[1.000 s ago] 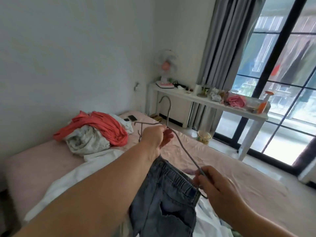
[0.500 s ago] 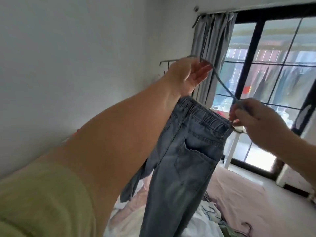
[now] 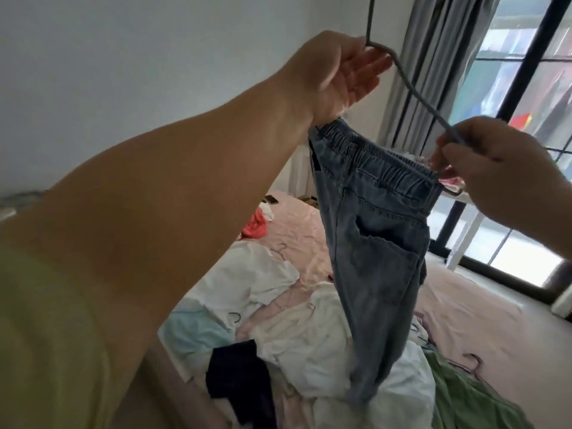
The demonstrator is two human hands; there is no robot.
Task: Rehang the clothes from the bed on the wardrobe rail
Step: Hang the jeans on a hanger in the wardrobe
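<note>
Garment: pair of faded blue denim jeans with elastic waistband (image 3: pixel 371 243); hangs from thin grey wire hanger (image 3: pixel 414 91), raised above pink-sheeted bed (image 3: pixel 464 320)
Left hand (image 3: pixel 343 75): grasps hanger at base of hook
Right hand (image 3: pixel 492 168): pinches hanger's lower end beside waistband
Bed contents: heap of white, pale blue, navy and green clothes (image 3: pixel 309 342); red garment (image 3: pixel 255 227) farther back

Faded blue jeans (image 3: pixel 374 243) hang by elastic waistband from grey wire hanger (image 3: pixel 414 91), raised above bed (image 3: pixel 464 317); legs dangling.
</note>
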